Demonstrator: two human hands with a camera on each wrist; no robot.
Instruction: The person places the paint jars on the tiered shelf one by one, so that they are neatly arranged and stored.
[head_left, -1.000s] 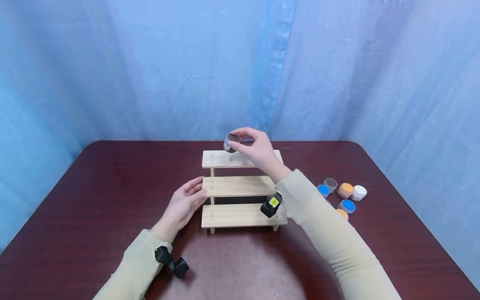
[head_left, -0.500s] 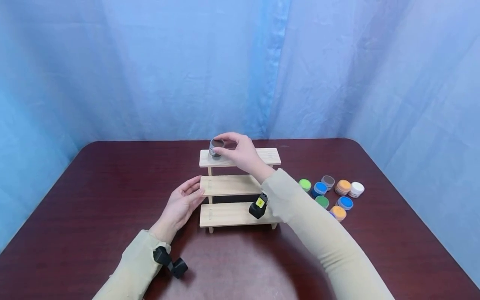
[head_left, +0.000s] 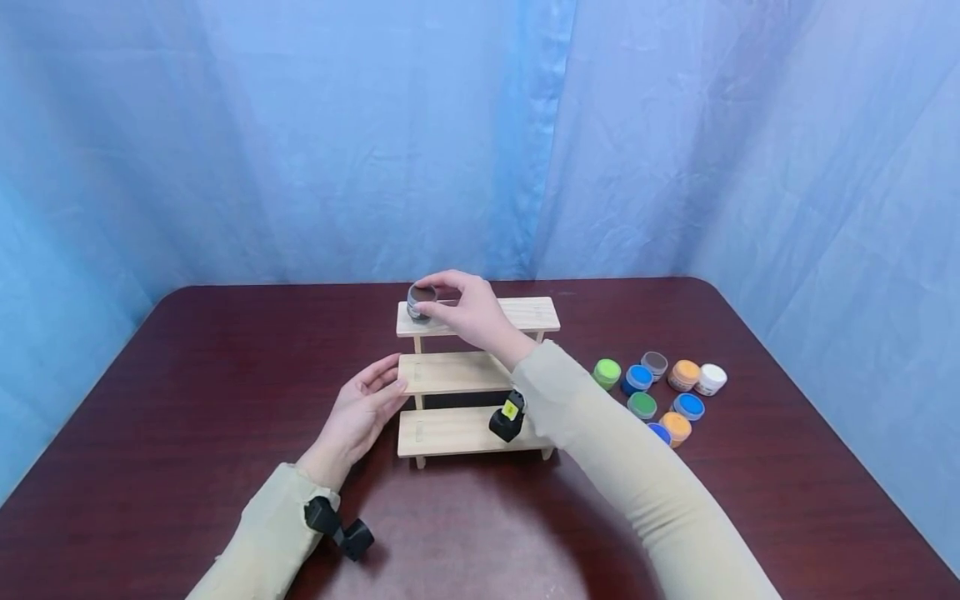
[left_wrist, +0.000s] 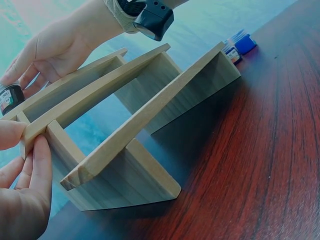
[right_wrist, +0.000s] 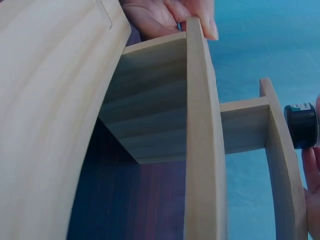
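Note:
A three-tier wooden display shelf (head_left: 472, 372) stands on the dark red table. At the left end of its top tier is a small paint jar (head_left: 422, 305) with a dark grey-brown top. My right hand (head_left: 472, 310) pinches this jar between thumb and fingers from the right. In the right wrist view the jar (right_wrist: 301, 125) sits right at the top board's surface. My left hand (head_left: 362, 408) grips the left end of the middle tier, thumb on one face and fingers on the other, as the left wrist view shows with the hand (left_wrist: 25, 185) near the board's end.
Several paint jars stand grouped on the table (head_left: 780, 492) right of the shelf, among them a light green jar (head_left: 607, 373), a white jar (head_left: 711, 379), an orange jar (head_left: 676, 428) and a dark green jar (head_left: 642, 406). A blue curtain (head_left: 360, 142) hangs behind the table.
My right hand has carried the dark jar left and down, from above the top tier to its left end. My left hand has kept its grip on the middle tier.

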